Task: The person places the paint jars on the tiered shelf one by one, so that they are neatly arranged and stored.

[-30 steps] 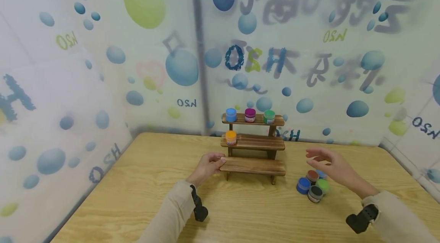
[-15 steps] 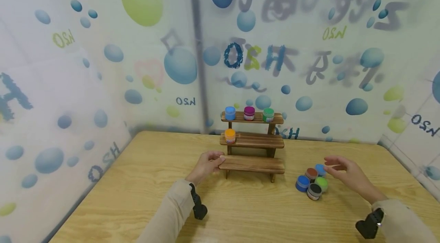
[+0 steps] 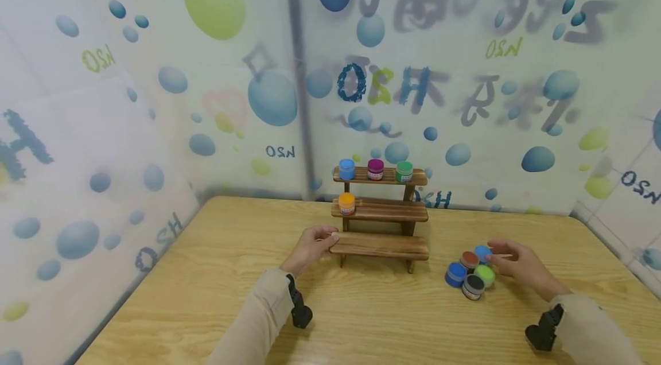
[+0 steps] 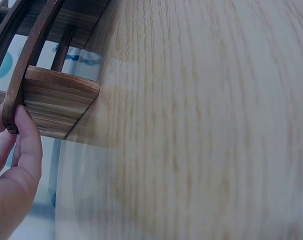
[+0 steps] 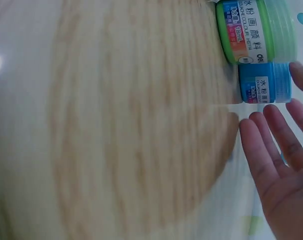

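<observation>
My left hand (image 3: 311,248) pinches the left end of the lowest board of a three-tier wooden display stand (image 3: 379,245). In the left wrist view, its thumb and fingers grip that board's end (image 4: 17,95). On the right, my right hand (image 3: 521,264) is beside a light blue paint jar (image 3: 482,253) at the back of a cluster. The right wrist view shows its fingers extended near this jar (image 5: 256,82), the thumb close to its lid. Around it stand a light green jar (image 3: 484,275), a brown-lidded jar (image 3: 469,261), a dark blue jar (image 3: 455,275) and a black-lidded jar (image 3: 473,287).
Three jars stand on the top shelf: light blue (image 3: 346,169), purple (image 3: 375,169) and green (image 3: 404,171). An orange jar (image 3: 346,204) is on the middle shelf's left end. A printed curtain (image 3: 258,181) borders the wooden table (image 3: 382,319) behind.
My right hand has come down from above the jar cluster to the right side of the light blue jar. The left hand keeps its grip on the stand.
</observation>
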The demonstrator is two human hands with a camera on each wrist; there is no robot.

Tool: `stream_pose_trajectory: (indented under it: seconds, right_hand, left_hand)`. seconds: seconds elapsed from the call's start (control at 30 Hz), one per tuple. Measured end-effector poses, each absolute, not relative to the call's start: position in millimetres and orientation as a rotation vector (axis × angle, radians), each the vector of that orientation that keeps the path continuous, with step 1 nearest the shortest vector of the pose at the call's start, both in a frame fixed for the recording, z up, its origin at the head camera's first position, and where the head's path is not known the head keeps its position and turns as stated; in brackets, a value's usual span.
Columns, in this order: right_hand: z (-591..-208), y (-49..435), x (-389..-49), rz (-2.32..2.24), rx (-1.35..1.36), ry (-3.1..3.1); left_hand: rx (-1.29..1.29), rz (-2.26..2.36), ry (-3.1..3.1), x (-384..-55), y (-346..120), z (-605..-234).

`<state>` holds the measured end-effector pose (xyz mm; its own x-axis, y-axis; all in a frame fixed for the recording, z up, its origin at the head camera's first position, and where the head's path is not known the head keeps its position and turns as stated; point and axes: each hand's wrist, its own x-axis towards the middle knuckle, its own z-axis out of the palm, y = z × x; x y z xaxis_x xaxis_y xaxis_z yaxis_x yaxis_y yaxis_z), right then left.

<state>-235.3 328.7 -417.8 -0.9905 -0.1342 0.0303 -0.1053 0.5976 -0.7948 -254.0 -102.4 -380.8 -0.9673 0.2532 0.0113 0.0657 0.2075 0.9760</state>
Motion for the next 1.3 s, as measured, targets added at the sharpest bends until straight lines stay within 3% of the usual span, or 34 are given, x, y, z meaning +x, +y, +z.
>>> stream_pose_trajectory:
  seconds: [0.53,0.9,1.1,1.3]
  right_hand:
    - [-423,325,-247,-1.315,-0.287,2.764]
    - [-425,323,-245,-1.321,-0.279,2.764]
    - [-428,324,-244,-1.314,-0.274,2.797]
    - [-428,324,-242,-1.321,-0.284,2.790]
  left_hand:
    - [0.287,1.838,2.351,-256,-102,-380]
    - [0.282,1.859,2.332,-276,-107,-409]
    - [0.360,1.874,2.339,-276,-109,-412]
    - [0.270,1.850,2.328,-278,-107,-411]
